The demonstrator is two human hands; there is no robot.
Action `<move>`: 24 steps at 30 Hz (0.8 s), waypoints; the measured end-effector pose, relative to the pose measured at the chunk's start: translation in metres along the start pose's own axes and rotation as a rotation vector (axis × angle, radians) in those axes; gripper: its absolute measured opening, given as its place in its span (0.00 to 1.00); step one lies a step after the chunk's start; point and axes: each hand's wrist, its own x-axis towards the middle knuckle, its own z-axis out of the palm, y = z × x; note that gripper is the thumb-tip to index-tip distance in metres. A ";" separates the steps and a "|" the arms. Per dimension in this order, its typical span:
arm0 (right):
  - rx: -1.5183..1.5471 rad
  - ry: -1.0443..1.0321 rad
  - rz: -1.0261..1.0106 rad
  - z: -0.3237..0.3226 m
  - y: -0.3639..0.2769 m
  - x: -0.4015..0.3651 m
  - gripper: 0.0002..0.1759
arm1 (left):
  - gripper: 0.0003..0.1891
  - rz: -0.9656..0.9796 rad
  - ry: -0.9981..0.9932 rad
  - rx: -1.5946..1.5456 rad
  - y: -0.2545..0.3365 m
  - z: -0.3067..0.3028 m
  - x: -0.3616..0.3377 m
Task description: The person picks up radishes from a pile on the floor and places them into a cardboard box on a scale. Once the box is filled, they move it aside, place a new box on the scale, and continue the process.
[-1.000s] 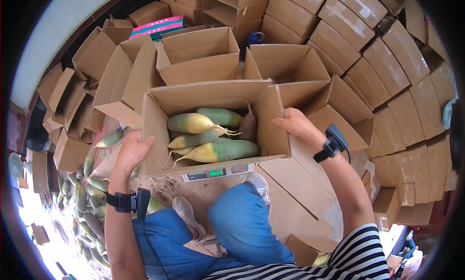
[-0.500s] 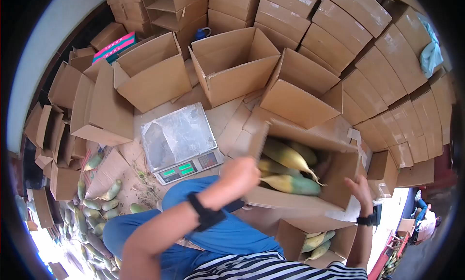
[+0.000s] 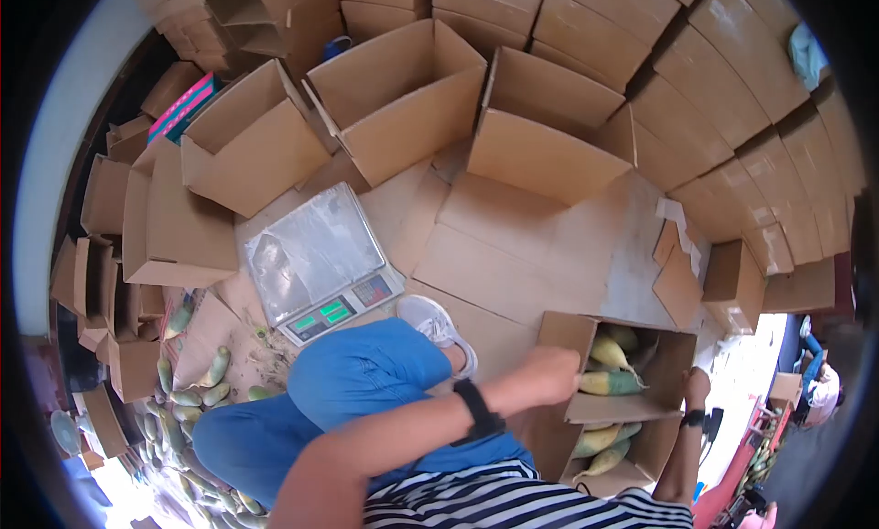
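Observation:
My left hand (image 3: pixel 551 375) is closed on the left edge of an open cardboard box (image 3: pixel 632 406). At that box's opposite side, my right hand (image 3: pixel 697 388) grips the edge. Inside lie several pale yellow and green radishes (image 3: pixel 612 382). Just below it in the view, close to my striped shirt, a second cardboard box (image 3: pixel 548 448) also holds radishes (image 3: pixel 604 458); the upper box overlaps its far side. Dark bands circle both my wrists.
A digital scale (image 3: pixel 313 250) with lit green displays sits left of my shoe (image 3: pixel 438 327). Open boxes (image 3: pixel 403 98) stand in an arc beyond it. Stacked cartons (image 3: pixel 732 117) line the back and right. Many radishes (image 3: pixel 174 428) lie on the floor at left. A person (image 3: pixel 821 392) is far right.
Both hands have carried the radish box from beside the scale back toward my body, next to the second box. The cardboard floor where it was now shows, and my shoe has come into view.

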 end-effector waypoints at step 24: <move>0.227 0.442 -0.734 -0.210 -0.480 0.171 0.32 | 0.17 -0.867 1.099 0.330 -0.115 -0.048 -0.456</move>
